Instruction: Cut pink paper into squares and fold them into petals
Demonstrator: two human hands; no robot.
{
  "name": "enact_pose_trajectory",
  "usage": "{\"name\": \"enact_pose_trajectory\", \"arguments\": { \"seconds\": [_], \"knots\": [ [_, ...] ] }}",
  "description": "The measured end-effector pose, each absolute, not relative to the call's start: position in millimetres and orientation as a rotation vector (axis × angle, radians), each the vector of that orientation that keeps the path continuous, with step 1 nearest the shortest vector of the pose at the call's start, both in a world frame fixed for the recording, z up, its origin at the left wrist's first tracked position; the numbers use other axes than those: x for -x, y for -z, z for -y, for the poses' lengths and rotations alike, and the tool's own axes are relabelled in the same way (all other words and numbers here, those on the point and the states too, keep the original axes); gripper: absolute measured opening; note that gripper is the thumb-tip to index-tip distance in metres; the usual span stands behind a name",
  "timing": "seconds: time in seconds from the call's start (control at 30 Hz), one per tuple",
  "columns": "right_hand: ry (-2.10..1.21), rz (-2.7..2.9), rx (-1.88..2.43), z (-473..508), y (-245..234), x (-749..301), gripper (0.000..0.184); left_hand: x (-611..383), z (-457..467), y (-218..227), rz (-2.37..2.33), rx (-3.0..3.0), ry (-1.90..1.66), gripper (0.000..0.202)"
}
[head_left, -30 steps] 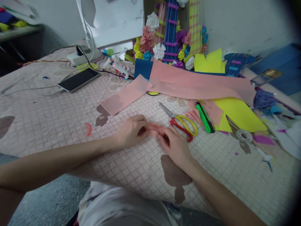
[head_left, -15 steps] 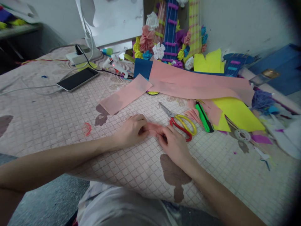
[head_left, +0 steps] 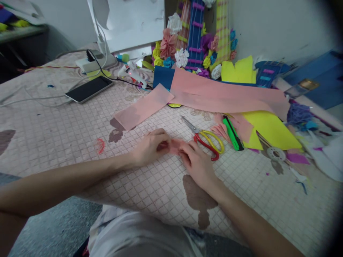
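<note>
My left hand [head_left: 151, 146] and my right hand [head_left: 197, 162] meet on the patterned tablecloth [head_left: 66, 132], both pinching a small folded piece of pink paper [head_left: 175, 145] between their fingertips. The paper lies low on the cloth and is mostly hidden by my fingers. Red and yellow scissors [head_left: 207, 139] lie just right of my right hand. A green utility knife [head_left: 232, 132] rests beside them.
A pink paper strip [head_left: 143, 107] and a long pink sheet [head_left: 225, 94] lie behind my hands, with yellow paper [head_left: 268, 130] at right. A phone [head_left: 89, 89], a glue gun [head_left: 132, 73], a power strip [head_left: 91, 64] and paper flowers [head_left: 174, 50] sit at the back.
My hands have stayed in place on the pink paper; the fingers have shifted slightly, pinching it closer together.
</note>
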State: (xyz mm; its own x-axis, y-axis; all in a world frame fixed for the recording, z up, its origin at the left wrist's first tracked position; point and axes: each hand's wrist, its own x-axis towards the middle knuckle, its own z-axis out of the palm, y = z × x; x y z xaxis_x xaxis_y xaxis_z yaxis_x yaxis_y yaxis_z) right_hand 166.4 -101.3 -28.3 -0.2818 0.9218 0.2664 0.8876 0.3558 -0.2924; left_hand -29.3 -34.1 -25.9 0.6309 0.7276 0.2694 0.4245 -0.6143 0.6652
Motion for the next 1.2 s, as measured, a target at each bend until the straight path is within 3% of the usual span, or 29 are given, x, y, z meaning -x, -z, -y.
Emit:
{"name": "enact_pose_trajectory", "arguments": {
  "seconds": [0.17,0.4,0.5,0.67,0.83,1.0,1.2],
  "knots": [
    [-0.098,2.286,1.482,105.0,28.0,-171.2,0.021,33.0,30.1,24.1,-0.803,-2.339,-0.627,0.018],
    [0.136,2.508,1.363,113.3,31.9,-177.1,0.036,26.5,31.2,23.5,-0.933,-2.416,-0.566,0.012],
    [0.131,2.552,1.321,116.6,33.7,-181.7,0.040,27.6,31.0,25.9,-0.904,-2.392,-0.594,0.005],
    [-0.025,2.508,1.276,123.6,35.5,-192.0,0.046,33.3,31.5,30.6,-0.904,-2.287,-0.744,0.012],
    [-0.040,2.173,1.344,120.3,37.6,-194.4,0.043,33.5,33.5,32.4,-0.909,-2.255,-0.831,0.023],
    [-0.064,2.277,1.415,114.8,33.0,-190.1,0.038,33.9,31.1,35.1,-0.850,-2.278,-0.828,0.040],
    [-0.092,2.329,1.451,105.5,25.0,-187.8,0.027,35.4,30.1,31.1,-0.763,-2.361,-0.779,0.023]
  ]
}}
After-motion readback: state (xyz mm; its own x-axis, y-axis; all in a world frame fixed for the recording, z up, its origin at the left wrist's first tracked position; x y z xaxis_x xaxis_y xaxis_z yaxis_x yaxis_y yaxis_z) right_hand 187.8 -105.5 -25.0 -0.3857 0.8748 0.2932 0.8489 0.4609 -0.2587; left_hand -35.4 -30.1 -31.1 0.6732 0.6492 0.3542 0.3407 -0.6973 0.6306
